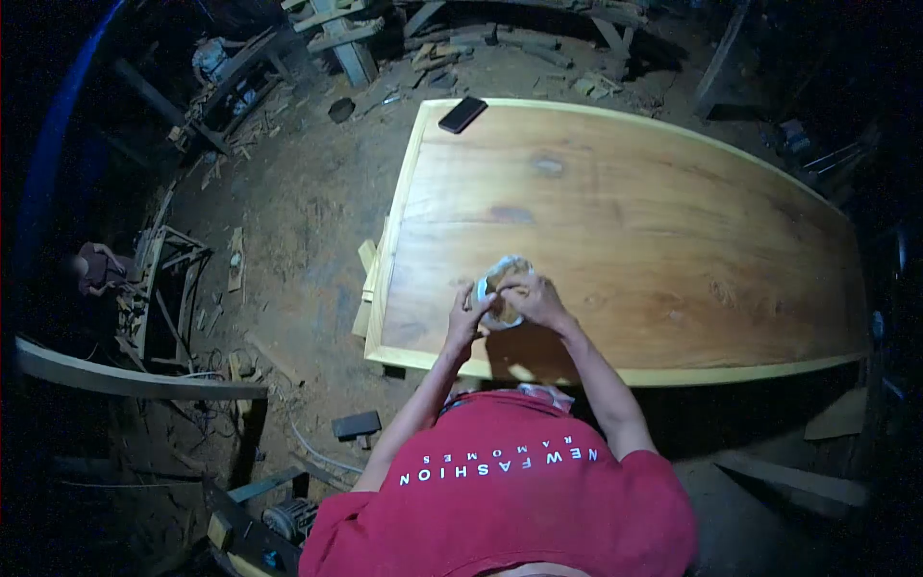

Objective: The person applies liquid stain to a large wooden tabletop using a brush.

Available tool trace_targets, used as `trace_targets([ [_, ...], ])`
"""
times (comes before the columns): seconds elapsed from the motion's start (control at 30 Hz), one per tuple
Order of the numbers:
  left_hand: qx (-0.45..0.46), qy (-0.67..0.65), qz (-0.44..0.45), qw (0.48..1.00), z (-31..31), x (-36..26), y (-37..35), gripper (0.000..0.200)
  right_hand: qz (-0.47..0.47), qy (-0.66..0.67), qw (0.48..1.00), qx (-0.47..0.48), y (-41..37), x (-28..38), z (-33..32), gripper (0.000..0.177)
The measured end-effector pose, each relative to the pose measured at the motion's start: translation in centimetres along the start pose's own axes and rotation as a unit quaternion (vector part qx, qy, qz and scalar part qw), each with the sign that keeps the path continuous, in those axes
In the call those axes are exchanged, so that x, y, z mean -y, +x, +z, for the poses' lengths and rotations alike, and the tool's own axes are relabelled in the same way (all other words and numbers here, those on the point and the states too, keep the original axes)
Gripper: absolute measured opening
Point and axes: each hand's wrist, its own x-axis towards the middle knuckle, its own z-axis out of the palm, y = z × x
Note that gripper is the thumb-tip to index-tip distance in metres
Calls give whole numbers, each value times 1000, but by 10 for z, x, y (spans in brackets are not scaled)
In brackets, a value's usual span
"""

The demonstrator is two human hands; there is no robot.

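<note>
Close to the near edge of a large wooden panel (615, 221) with a paler border, I hold up a small whitish, bag-like container (511, 263) with brown contents. My left hand (468, 313) is closed on its left side. Over its opening, the fingers of my right hand (536, 299) are pinched together. Whatever sits between those fingertips is too small to make out. A dark phone (463, 114) lies at the panel's far left corner.
Pale wood strips (366, 279) jut out by the panel's left edge. A long beam (144, 375) and a dark block (357, 425) are at the lower left. Wood scraps litter the dirt floor. Another person (100, 267) sits at far left, a second (211, 60) farther back.
</note>
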Motion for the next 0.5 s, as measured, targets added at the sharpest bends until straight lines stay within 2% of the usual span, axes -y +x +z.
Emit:
trace_targets([
  [0.07,9,-26,-4,1000,-8,5,2,64,2,115,992,46,-2,-5,11,23],
  [0.13,19,-17,13,1000,-13,0,-1,64,-10,140,988,72,-3,-11,14,23],
  [0.2,-1,-32,17,999,-22,10,2,76,-19,165,981,100,-5,-11,12,23],
  [0.27,19,-20,-20,999,-23,-2,-7,70,72,103,984,129,-6,8,-1,24],
  [0.3,25,-3,-5,1000,-22,-3,-4,73,93,40,987,126,-6,22,-9,24],
  [0.33,31,13,9,999,-25,-3,-4,76,89,35,988,123,-5,25,-2,24],
  [0.4,28,8,34,999,-27,0,-1,81,65,-72,995,-9,-9,25,12,23],
  [0.47,47,0,71,996,-32,3,5,81,66,-56,995,-43,-11,34,21,22],
  [0.5,50,-8,66,997,-34,1,3,80,61,12,998,-19,-12,33,26,21],
])
